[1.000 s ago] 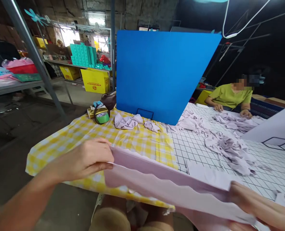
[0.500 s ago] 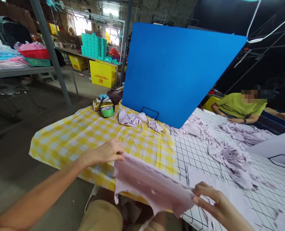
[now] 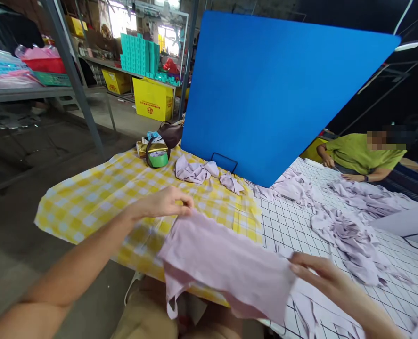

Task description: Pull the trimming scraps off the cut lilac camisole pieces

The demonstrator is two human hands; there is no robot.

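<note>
**Lilac garment (image 3: 226,263) spanning the gap between my two hands, near table edge**

I am holding the lilac garment by the two ends of its upper edge, over the near edge of the table. My left hand (image 3: 175,202) is pinching the left end between thumb and fingers; my right hand (image 3: 311,270) is pinching the right end in the same way. The hands are staying well apart, the garment's width lying between them. Its long axis is running obliquely, from farther away at my left to nearer at my right. The body of the fabric is hanging from this line towards my lap, and a narrow strap loop (image 3: 172,307) is dangling at the lower left.

Beneath and beyond, a yellow checked cloth (image 3: 99,195) is covering the left part of the table, and a white gridded cloth (image 3: 282,216) is covering the right. Small lilac pieces (image 3: 194,172) are lying on the checked cloth, to the right of a roll of green tape (image 3: 158,159) and a brown bag (image 3: 173,134). A larger lilac heap (image 3: 346,230) is resting on the grid. Behind the small pieces, a large blue panel (image 3: 275,94) is standing in the way, hiding what lies directly beyond it. To its right, a person in a yellow-green shirt (image 3: 360,153) is leaning over the far side.
</note>
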